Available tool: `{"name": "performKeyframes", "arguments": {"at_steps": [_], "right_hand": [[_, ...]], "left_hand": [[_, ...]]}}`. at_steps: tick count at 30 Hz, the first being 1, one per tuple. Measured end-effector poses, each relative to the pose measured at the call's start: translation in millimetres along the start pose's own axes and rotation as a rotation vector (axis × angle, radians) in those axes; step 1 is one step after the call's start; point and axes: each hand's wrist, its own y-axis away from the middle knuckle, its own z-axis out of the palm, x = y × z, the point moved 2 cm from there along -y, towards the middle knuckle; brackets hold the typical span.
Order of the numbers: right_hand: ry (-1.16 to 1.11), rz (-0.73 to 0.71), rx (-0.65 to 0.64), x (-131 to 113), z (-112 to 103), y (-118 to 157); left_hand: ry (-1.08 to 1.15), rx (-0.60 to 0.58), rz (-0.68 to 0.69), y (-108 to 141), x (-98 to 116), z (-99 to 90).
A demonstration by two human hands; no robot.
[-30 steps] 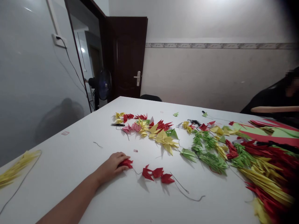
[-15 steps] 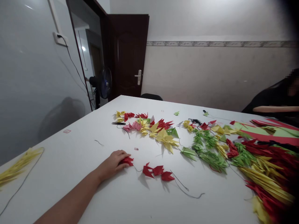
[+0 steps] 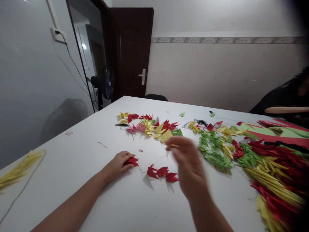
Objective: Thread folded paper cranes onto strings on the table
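My left hand [image 3: 118, 165] rests on the white table with its fingers round a red folded paper piece [image 3: 132, 161]. A dark string runs from that piece to several more red paper pieces [image 3: 162, 171] in a row. My right hand [image 3: 187, 161] is raised over the table, right of the red row, with its fingers bent and blurred by motion; whether it holds anything is hidden. Behind it lies a pile of yellow, red and pink folded paper [image 3: 159, 129]. Small black snips [image 3: 122, 125] lie at the left end of this pile.
Green paper strands [image 3: 218, 161] and heaps of red and yellow paper [image 3: 277, 164] cover the right side. A yellow bundle [image 3: 21, 167] with string lies at the left edge. A person in black [image 3: 277, 98] leans at the far right. A fan [image 3: 107, 83] stands by the door.
My right hand has come into view from the lower right and now hangs above the table. My left hand stays on the red paper piece. The view has shifted slightly.
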Motion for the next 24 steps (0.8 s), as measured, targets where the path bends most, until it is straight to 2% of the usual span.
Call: {"name": "performKeyframes", "arguments": {"at_steps": [2,4,7,12,16,20,24], "right_hand": [[0.135,0.027,-0.108,17,29,4],[0.290,0.027,-0.283,34,57,12],[0.404,0.083,-0.463,54,81,25],[0.377,0.179,-0.505,68,79,29],[0.355,0.205,-0.506,72,76,27],[0.343,0.219,-0.485,74,76,27],[0.324,0.203,-0.456,76,75,28]], "left_hand": [[0.010,0.014,0.009,-1,1,2.1],[0.030,0.021,0.030,-3,4,5.1],[0.053,0.023,0.023,-4,9,10.4],[0.108,-0.003,-0.110,0,8,8.4],[0.181,-0.076,-0.150,10,-5,-14.4],[0.040,-0.121,-0.176,18,-23,-36.0],[-0.034,-0.142,-0.164,15,-27,-37.5]]}}
